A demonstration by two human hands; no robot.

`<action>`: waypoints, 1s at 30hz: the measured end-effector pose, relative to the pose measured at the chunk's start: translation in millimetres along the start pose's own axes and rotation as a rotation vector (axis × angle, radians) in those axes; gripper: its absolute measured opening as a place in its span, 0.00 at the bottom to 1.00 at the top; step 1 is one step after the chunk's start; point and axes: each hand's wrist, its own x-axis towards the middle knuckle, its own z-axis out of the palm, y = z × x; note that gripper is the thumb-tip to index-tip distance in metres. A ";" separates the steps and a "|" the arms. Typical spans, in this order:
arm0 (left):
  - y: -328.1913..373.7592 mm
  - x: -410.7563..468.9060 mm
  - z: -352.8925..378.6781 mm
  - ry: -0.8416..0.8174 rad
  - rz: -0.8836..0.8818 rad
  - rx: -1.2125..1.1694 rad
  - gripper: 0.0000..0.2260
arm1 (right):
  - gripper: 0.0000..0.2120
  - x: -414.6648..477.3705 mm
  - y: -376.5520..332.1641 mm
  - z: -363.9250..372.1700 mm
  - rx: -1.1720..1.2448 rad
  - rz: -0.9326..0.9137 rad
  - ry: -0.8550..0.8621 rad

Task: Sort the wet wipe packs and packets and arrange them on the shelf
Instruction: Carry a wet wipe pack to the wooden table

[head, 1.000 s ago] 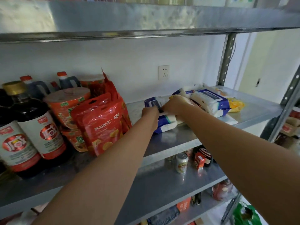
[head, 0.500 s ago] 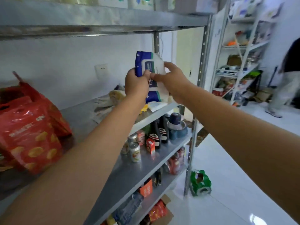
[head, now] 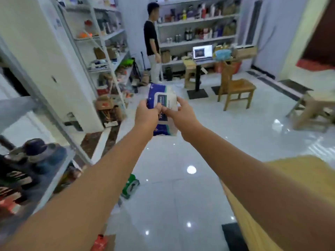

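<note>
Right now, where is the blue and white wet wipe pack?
Head view, centre frame: the wet wipe pack is gripped between the left hand and right hand, held over the white floor, right of the metal shelf.

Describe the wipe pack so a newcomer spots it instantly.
Start at the glossy white floor in mid-frame, where two bare arms reach forward. The left hand and right hand grip the wet wipe pack between them. It is the only thing held, blue and white, with a dark label flap and "75%" printed.
</note>
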 end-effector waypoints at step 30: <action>-237.8 -159.2 478.4 -0.930 -0.354 0.501 0.19 | 0.29 -64.1 348.0 -430.1 0.354 0.653 0.442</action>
